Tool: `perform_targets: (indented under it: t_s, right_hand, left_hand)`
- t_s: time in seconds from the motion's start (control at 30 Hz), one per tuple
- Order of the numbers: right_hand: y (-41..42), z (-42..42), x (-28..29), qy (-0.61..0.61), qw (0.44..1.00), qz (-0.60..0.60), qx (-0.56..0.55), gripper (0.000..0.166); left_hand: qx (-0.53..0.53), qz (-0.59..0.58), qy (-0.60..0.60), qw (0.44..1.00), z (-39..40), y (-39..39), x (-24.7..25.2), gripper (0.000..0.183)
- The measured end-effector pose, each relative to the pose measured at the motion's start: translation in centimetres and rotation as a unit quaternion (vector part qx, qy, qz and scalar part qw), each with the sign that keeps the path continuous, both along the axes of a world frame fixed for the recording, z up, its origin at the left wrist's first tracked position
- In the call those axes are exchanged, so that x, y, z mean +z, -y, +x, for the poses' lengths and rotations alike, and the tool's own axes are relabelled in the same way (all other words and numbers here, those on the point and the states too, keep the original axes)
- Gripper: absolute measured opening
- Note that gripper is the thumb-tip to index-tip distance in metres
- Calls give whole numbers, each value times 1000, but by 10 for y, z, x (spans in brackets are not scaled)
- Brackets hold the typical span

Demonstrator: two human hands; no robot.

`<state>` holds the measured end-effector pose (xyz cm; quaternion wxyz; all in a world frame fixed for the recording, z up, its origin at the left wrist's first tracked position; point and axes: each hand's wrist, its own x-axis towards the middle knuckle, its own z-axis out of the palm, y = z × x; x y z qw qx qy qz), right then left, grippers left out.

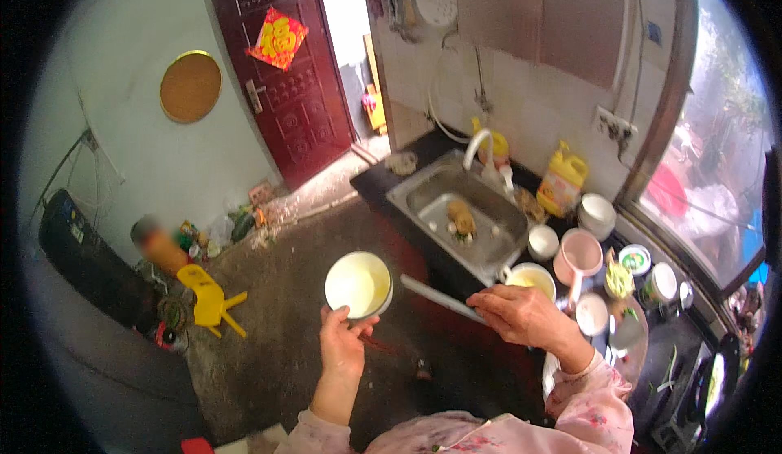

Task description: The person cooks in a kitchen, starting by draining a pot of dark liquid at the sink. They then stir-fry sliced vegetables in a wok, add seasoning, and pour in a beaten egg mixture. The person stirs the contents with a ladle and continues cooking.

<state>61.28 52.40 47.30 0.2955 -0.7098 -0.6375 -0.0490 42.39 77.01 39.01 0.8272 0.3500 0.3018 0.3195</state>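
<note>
My left hand holds a white bowl from below, with the thumb over its rim. The inside of the bowl looks pale yellow; whether this is liquid or a coating I cannot tell. Between the fingers of my right hand is a long, thin, pale utensil, its free end pointing toward the bowl but apart from it. Just beyond that hand, on the dark counter, stands a white mug with something yellow inside, partly hidden by my fingers.
A steel sink holds a brownish lump. Along the counter stand a pink dipper, stacked white bowls, a yellow pump bottle and a round cutting board. At left, a person is near a yellow plastic stool.
</note>
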Motion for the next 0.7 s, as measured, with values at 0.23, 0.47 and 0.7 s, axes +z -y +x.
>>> perform_targets:
  t_s: [0.23,0.47,0.7]
  right_hand:
    - [-136,116,39,-5,1000,-26,-10,18]
    - [-272,238,56,-84,995,-37,37,24]
    - [-416,387,71,-333,934,16,-132,36]
  left_hand:
    - [-4,49,20,999,101,-129,31,43]
    - [-31,24,21,999,203,-241,15,43]
    - [-155,22,53,986,346,-378,-4,44]
